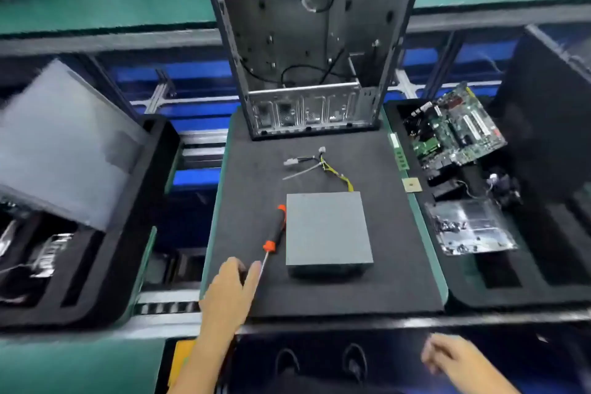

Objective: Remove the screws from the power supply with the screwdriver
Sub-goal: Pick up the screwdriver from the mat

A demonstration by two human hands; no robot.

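Head view: my left hand (232, 285) lies flat and relaxed on the foam mat (256, 169) near its front-left corner, fingertips beside the screwdriver (273, 238) shaft, grasping nothing. My right hand (454, 358) hangs loose off the front edge. Pickup comes next. The screwdriver's long axis runs front to back, tip toward me. The power supply (327, 229) sits mid-mat, just beside it.

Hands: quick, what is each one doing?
Left hand: open, fingers by the screwdriver shaft, not gripping it.
Right hand: holding nothing, loosely curled.
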